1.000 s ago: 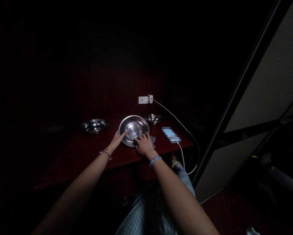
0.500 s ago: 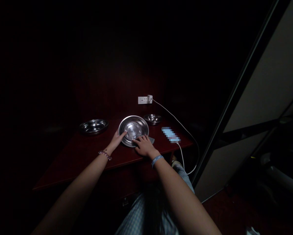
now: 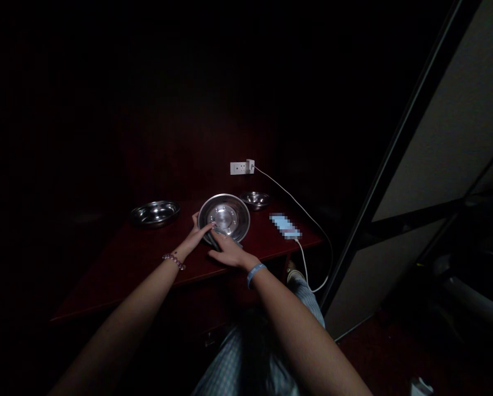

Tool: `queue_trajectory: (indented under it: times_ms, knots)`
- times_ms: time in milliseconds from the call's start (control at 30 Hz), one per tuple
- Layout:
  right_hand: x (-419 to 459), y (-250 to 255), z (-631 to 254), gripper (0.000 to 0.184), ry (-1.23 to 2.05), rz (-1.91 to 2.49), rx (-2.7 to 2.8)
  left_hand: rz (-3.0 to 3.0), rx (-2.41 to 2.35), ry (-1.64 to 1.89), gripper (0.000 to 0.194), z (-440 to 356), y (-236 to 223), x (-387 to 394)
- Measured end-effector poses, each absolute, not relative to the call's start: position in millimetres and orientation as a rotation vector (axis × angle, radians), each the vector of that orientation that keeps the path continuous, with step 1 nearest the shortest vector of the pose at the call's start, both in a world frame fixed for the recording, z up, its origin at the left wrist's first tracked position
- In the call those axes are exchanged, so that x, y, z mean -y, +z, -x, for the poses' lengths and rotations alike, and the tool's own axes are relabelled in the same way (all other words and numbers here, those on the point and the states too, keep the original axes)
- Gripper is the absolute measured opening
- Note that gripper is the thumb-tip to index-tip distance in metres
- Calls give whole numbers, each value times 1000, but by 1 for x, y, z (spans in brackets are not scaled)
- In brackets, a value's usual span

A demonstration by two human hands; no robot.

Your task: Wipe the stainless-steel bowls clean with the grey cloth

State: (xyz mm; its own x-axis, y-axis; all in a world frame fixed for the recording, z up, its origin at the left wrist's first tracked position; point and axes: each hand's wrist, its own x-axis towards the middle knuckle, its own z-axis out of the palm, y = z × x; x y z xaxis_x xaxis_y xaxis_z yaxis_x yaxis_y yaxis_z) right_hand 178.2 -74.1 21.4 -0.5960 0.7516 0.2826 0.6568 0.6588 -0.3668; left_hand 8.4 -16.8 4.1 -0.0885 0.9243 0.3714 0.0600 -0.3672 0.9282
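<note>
A shiny stainless steel bowl (image 3: 233,212) is tilted toward me above the dark red table. My left hand (image 3: 197,234) grips its left rim, thumb inside and fingers behind. At the lower left of the rim, my right hand (image 3: 226,250) presses a grey cloth (image 3: 240,245) against the bowl. Most of the cloth is hidden beneath the palm and fingers, with only small edges showing. The right fingertips lie close to my left thumb.
A steel bowl (image 3: 155,213) stands at the left of the table (image 3: 118,269), and a smaller bowl (image 3: 256,200) behind right. A blurred phone (image 3: 285,226) is joined by a white cable (image 3: 306,264) to the charger (image 3: 250,165) in the wall socket (image 3: 238,168).
My right hand has slid left and slightly down along the bowl with the cloth, from the lower right to the lower left rim. My left hand keeps its hold.
</note>
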Motion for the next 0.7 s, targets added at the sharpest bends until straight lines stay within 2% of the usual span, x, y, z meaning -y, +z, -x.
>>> queue_trajectory:
  times_ms: [133,433,567,700]
  knots:
    - [73,24,-175,72,476,1069,2414,-1463,-1120,1463,59,-6,2,15]
    - [68,18,-178,66,370,1010,2514,-1447,-1081,1293,60,-3,-4,12]
    - [67,17,-179,69,343,1006,2544,-1494,-1040,1288,66,-5,-2,14]
    - [70,18,-179,80,347,1150,2593,-1560,-1053,1291,71,-7,-2,12]
